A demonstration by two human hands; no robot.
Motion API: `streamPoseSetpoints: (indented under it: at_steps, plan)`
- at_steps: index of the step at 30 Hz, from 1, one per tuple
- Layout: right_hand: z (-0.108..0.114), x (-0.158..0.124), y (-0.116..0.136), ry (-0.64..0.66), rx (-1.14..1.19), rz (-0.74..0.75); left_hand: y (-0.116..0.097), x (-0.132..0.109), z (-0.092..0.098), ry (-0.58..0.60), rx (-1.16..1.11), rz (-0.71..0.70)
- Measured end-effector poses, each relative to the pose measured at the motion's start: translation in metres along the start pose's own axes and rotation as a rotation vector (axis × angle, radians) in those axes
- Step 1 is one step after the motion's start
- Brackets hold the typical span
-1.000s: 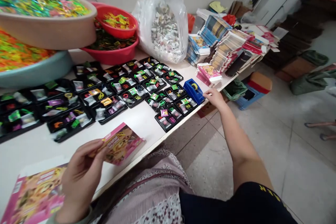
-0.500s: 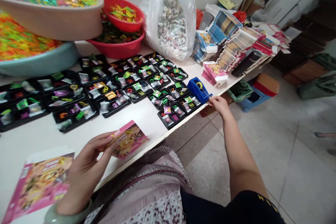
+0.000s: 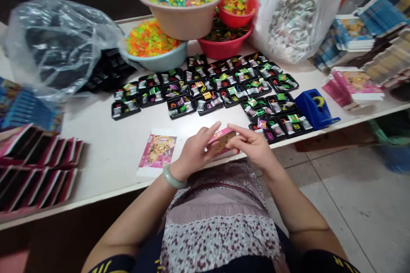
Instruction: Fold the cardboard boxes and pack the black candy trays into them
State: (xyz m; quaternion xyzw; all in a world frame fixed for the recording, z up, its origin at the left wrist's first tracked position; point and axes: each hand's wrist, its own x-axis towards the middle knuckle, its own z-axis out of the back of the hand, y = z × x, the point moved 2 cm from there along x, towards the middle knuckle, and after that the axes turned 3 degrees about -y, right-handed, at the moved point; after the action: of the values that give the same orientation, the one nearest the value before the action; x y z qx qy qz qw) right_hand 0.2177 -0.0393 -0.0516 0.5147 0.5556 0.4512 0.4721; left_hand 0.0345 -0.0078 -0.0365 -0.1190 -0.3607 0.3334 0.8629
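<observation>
Both hands meet over the near edge of the bench [image 3: 102, 145], just in front of the apron [image 3: 221, 239]. The left hand [image 3: 195, 151], a pale green bangle [image 3: 174, 178] at its wrist, pinches a small pink box [image 3: 222, 143] between thumb and fingers. The right hand [image 3: 254, 147] is at the box's other end, its index finger stretched towards the top edge and the rest curled; from here I can't tell whether it grips the box or only touches it.

Just left of the hands a printed pink carton [image 3: 158, 151] lies flat. Behind them spread black trays [image 3: 181, 108] of small bright packets and trinkets, with one group close by the right hand. Beside that group stands a blue tape dispenser [image 3: 310, 111], and past it a stack of pink boxes [image 3: 360, 85].

Beyond the trays, a beige tub [image 3: 184, 19] heaped with coloured bits sits above a pale blue tub [image 3: 160, 57] and a red tub [image 3: 221, 47]. A clear bag [image 3: 294, 17] of white sachets bulges to their right. Far left, a plastic bag [image 3: 60, 47] holds something black, with dark-centred, pink-edged boxes [image 3: 35, 158] in rows nearer the person.
</observation>
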Motion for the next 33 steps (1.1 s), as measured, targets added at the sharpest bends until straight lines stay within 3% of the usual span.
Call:
streamPoseSetpoints:
  at_steps: [4,8,11,13,16,19,22,25,27,30,33]
  plan:
    - [-0.015,0.016,-0.014,-0.022,-0.066,0.019,-0.002,-0.002,0.002,0.129,0.125,-0.114]
    - [-0.014,0.027,-0.015,-0.09,-0.42,0.105,0.006,0.0,0.001,0.067,0.016,-0.083]
    - [-0.005,0.028,-0.014,-0.067,-0.701,0.128,0.019,0.004,0.005,0.009,-0.159,0.026]
    - [0.014,0.022,-0.014,-0.052,-0.767,0.182,0.032,0.006,0.013,-0.109,-0.284,0.175]
    - [0.066,0.006,-0.014,-0.119,-0.883,0.291,0.054,0.0,0.026,-0.212,-0.429,0.372]
    - [0.119,-0.006,-0.02,-0.088,-1.189,0.319,0.075,-0.017,0.033,-0.048,-0.45,0.417]
    - [0.145,-0.006,-0.03,0.021,-1.365,0.31,0.104,-0.042,0.04,0.045,-0.32,0.383]
    - [0.14,-0.001,-0.04,0.063,-1.395,0.314,0.129,-0.064,0.05,0.014,-0.028,0.324]
    - [0.125,0.002,-0.045,0.082,-1.384,0.311,0.129,-0.074,0.053,0.001,0.158,0.326]
    - [0.092,0.004,-0.051,0.09,-1.354,0.31,0.097,-0.076,0.04,0.084,0.263,0.316]
    - [0.058,0.004,-0.055,0.102,-1.294,0.333,0.054,-0.066,0.009,0.239,0.27,0.285]
